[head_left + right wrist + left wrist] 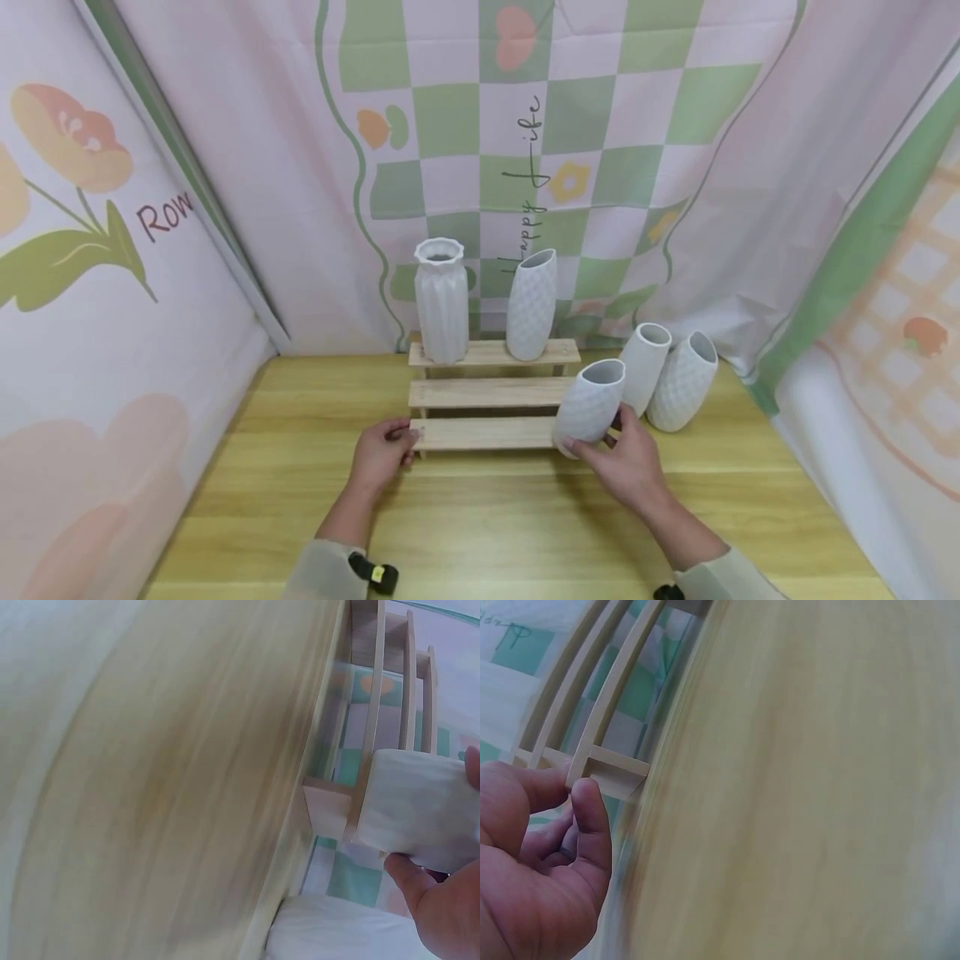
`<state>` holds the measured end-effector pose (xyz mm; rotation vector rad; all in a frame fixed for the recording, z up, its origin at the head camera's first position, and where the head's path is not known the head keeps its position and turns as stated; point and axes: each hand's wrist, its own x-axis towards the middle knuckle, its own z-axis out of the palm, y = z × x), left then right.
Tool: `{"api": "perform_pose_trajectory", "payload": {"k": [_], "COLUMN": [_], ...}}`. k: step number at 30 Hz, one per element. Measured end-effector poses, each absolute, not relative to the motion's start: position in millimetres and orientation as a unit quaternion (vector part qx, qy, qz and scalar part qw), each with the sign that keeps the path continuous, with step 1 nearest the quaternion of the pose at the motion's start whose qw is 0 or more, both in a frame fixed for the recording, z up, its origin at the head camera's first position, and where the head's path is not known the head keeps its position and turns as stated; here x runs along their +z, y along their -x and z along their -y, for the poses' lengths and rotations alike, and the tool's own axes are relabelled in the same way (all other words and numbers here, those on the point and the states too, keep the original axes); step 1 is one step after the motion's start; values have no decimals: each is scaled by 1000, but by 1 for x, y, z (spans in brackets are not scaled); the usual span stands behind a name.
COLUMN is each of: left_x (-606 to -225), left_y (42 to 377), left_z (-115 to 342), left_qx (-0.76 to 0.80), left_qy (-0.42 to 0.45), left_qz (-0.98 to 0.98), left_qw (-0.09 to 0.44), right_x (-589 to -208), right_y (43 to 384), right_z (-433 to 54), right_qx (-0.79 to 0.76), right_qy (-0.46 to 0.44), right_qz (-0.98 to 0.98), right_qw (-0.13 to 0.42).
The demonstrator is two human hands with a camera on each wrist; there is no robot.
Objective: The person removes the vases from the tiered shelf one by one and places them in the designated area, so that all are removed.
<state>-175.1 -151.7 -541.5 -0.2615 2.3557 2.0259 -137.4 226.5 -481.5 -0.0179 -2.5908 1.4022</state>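
A three-step wooden stand (487, 433) stands on the table. My left hand (378, 457) pinches the left end of its lowest board (604, 724) between thumb and finger. With my right hand (628, 460) I hold a white textured vase (591, 406) with a slanted mouth, at the right end of that lowest board. The base of this vase (420, 806) meets the board; whether its weight rests there I cannot tell. On the top step are a pleated white vase (442, 312) with a scalloped rim, at left, and a slant-mouthed textured vase (532, 308), towards the right.
Right of the stand, a smooth white vase (643, 367) and another textured slant-mouthed vase (682, 383) stand close together on the wooden table (480, 533). Behind hangs a green-checked curtain (510, 125), with more printed cloth at both sides.
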Motion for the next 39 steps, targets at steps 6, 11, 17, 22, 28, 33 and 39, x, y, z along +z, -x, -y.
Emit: {"api": "perform_pose_trajectory", "payload": {"k": [6,11,17,22,28,33,39], "left_x": [-543,-543,-542,-542,-542,-544,-543], "left_y": [177,178,177,177,177,177,175], "left_z": [152,152,153,153,153,153,152], "left_qx": [649,648,646,648,651,648,642], "left_qy": [82,85,84,87,84,87,83], "left_qz": [-757,-757,-759,-757,-754,-757,-762], "left_qw": [8,8,13,15,11,12,10], "right_x": [-481,-481,-481,-481,-482,-483,-486], "right_y": [136,133,130,129,130,131,133], "right_z": [-234,-243,-255,-263,-271,-276,-282], "right_qx": [467,464,460,453,442,438,431], "right_qy": [11,15,22,30,35,38,46], "right_qz": [877,879,879,882,887,891,896], "right_qw": [108,111,123,131,128,113,90]}}
